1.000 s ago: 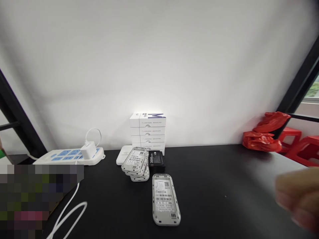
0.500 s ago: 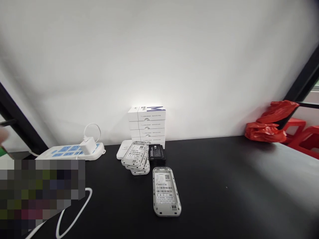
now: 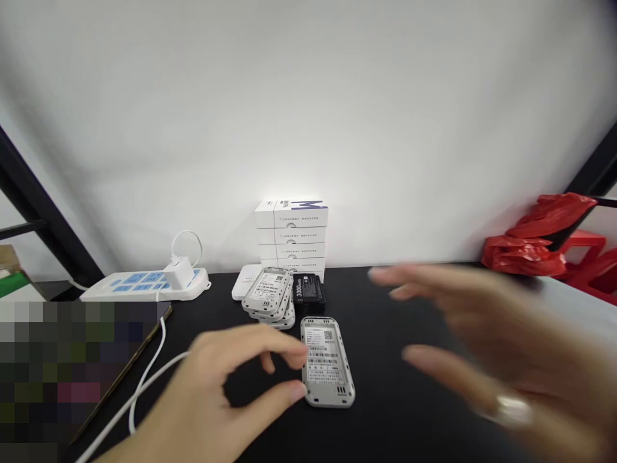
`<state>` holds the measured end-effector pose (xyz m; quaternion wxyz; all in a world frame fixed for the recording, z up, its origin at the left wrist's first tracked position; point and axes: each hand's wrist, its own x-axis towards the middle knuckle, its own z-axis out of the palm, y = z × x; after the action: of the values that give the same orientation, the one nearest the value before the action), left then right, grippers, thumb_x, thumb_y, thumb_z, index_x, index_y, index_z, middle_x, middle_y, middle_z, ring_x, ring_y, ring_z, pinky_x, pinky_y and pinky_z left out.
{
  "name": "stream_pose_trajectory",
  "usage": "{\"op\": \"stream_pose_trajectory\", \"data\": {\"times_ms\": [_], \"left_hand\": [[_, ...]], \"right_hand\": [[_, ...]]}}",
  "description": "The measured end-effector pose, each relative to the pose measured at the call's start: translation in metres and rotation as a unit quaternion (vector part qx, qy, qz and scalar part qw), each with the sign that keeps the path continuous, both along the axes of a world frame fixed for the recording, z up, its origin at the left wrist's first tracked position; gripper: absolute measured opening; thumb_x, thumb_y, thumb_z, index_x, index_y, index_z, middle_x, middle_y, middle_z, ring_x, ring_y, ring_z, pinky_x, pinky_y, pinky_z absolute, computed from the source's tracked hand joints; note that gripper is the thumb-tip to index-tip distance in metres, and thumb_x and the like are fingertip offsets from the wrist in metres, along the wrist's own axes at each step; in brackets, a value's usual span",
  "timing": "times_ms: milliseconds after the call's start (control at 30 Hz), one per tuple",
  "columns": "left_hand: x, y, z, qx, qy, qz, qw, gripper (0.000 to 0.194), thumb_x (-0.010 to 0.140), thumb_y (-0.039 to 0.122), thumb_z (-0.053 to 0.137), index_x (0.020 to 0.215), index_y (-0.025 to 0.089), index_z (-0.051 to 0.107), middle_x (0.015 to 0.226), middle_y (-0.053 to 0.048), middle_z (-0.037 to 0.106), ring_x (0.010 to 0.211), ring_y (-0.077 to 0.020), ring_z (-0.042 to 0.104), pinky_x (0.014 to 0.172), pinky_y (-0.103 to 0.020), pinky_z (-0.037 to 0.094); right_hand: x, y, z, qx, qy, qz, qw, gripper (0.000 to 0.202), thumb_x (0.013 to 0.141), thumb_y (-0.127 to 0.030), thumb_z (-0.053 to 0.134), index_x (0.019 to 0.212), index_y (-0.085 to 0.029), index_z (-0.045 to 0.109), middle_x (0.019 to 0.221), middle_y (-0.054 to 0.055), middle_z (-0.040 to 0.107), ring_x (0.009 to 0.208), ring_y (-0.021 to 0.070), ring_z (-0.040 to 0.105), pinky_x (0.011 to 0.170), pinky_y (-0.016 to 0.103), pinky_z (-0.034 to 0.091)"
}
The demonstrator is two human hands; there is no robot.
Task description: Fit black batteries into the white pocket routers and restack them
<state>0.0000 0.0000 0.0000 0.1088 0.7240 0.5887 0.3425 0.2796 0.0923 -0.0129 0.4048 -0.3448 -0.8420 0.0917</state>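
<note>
A white device shell (image 3: pixel 328 363) with a printed label and QR code lies on the black table. My left hand (image 3: pixel 231 386) is at its left edge, thumb and forefinger a little apart, with nothing seen between them. Over the table on the right, my right hand (image 3: pixel 477 341), blurred by motion and wearing a ring, has its fingers and thumb spread and holds nothing. Behind the shell are a stack of similar white shells (image 3: pixel 268 290) and black batteries (image 3: pixel 308 290) marked 3000mAh.
White boxes (image 3: pixel 301 235) are stacked against the wall. A power strip (image 3: pixel 139 285) with a plugged adapter (image 3: pixel 178 272) and white cable stands at the left, near a pixelated area. Red plastic bags (image 3: pixel 525 254) lie at the far right.
Both my hands have come into view, the left one reaching the single shell's edge. The view has shifted slightly, showing more of the left side.
</note>
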Motion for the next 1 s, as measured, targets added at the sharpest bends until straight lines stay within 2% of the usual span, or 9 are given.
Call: {"op": "stream_pose_trajectory", "data": {"times_ms": [67, 167, 233, 300, 467, 600, 700, 833, 1000], "left_hand": [[0.01, 0.007, -0.016, -0.101, -0.013, -0.023, 0.995, 0.021, 0.076, 0.031, 0.064, 0.096, 0.028, 0.059, 0.091, 0.004, 0.06, 0.071, -0.0091, 0.055, 0.067, -0.021, 0.048], [0.016, 0.012, -0.035, -0.179, -0.036, 0.01, 0.983, 0.045, 0.069, 0.039, 0.07, 0.107, 0.026, 0.05, 0.107, -0.001, 0.053, 0.085, -0.0139, 0.053, 0.075, -0.026, 0.048], [0.019, 0.014, -0.038, -0.224, -0.02, 0.019, 0.974, 0.058, 0.064, 0.048, 0.071, 0.111, 0.027, 0.045, 0.107, -0.002, 0.05, 0.086, -0.0164, 0.05, 0.077, -0.031, 0.046], [0.022, 0.016, -0.036, -0.243, 0.005, 0.021, 0.97, 0.064, 0.062, 0.055, 0.07, 0.111, 0.027, 0.042, 0.104, -0.002, 0.049, 0.085, -0.0176, 0.049, 0.076, -0.032, 0.044], [0.033, 0.033, -0.035, -0.201, 0.09, 0.031, 0.975, 0.062, 0.056, 0.065, 0.068, 0.087, 0.02, 0.039, 0.084, 0.001, 0.05, 0.071, -0.0166, 0.046, 0.062, -0.03, 0.034], [0.036, 0.038, -0.039, -0.173, 0.123, 0.024, 0.977, 0.061, 0.057, 0.07, 0.063, 0.081, 0.019, 0.037, 0.079, 0.002, 0.05, 0.066, -0.0158, 0.043, 0.059, -0.029, 0.03], [0.036, 0.036, -0.041, -0.157, 0.13, 0.022, 0.979, 0.059, 0.06, 0.069, 0.061, 0.08, 0.019, 0.038, 0.079, 0.001, 0.05, 0.065, -0.0155, 0.043, 0.059, -0.028, 0.029], [0.036, 0.034, -0.042, -0.139, 0.135, 0.022, 0.981, 0.056, 0.063, 0.068, 0.059, 0.078, 0.019, 0.038, 0.076, 0.002, 0.049, 0.063, -0.0151, 0.042, 0.058, -0.028, 0.027], [0.037, 0.035, -0.043, -0.129, 0.135, 0.023, 0.982, 0.056, 0.064, 0.069, 0.058, 0.077, 0.019, 0.037, 0.076, 0.002, 0.049, 0.063, -0.0151, 0.042, 0.057, -0.028, 0.028]], "right_hand": [[-0.01, 0.005, -0.016, -0.067, -0.04, 0.062, 0.995, 0.052, 0.083, -0.043, 0.058, 0.131, -0.031, 0.043, 0.12, 0.007, 0.055, 0.1, 0.0196, 0.059, 0.077, 0.031, 0.055], [-0.023, 0.024, -0.043, -0.213, 0.003, 0.064, 0.975, 0.039, 0.085, -0.043, 0.054, 0.12, -0.025, 0.051, 0.115, 0.007, 0.058, 0.094, 0.0186, 0.061, 0.079, 0.032, 0.054], [-0.032, 0.041, -0.049, -0.267, 0.044, 0.066, 0.96, 0.036, 0.086, -0.045, 0.051, 0.113, -0.021, 0.052, 0.106, 0.008, 0.06, 0.09, 0.0174, 0.061, 0.078, 0.031, 0.054], [-0.046, 0.059, -0.044, -0.285, 0.051, 0.06, 0.955, 0.035, 0.085, -0.048, 0.05, 0.103, -0.018, 0.051, 0.093, 0.007, 0.062, 0.081, 0.016, 0.061, 0.067, 0.028, 0.053], [-0.089, 0.098, -0.025, -0.392, -0.014, 0.032, 0.919, 0.051, 0.073, -0.064, 0.059, 0.084, -0.018, 0.039, 0.062, 0.0, 0.055, 0.047, 0.0093, 0.047, 0.04, 0.022, 0.036], [-0.101, 0.11, -0.028, -0.477, 0.017, 0.034, 0.878, 0.06, 0.059, -0.054, 0.076, 0.088, -0.019, 0.036, 0.059, -0.003, 0.051, 0.047, 0.0062, 0.04, 0.037, 0.016, 0.027], [-0.097, 0.11, -0.028, -0.535, 0.062, 0.045, 0.841, 0.056, 0.064, -0.042, 0.077, 0.098, -0.016, 0.04, 0.061, -0.001, 0.052, 0.052, 0.0068, 0.043, 0.039, 0.015, 0.027], [-0.089, 0.107, -0.024, -0.547, 0.104, 0.059, 0.829, 0.051, 0.072, -0.026, 0.072, 0.11, -0.014, 0.041, 0.066, -0.001, 0.051, 0.051, 0.0053, 0.04, 0.042, 0.017, 0.029], [-0.069, 0.077, -0.028, -0.508, 0.211, 0.132, 0.824, 0.052, 0.078, -0.029, 0.066, 0.124, -0.028, 0.04, 0.081, -0.001, 0.055, 0.064, 0.0066, 0.047, 0.059, 0.019, 0.04]]}}
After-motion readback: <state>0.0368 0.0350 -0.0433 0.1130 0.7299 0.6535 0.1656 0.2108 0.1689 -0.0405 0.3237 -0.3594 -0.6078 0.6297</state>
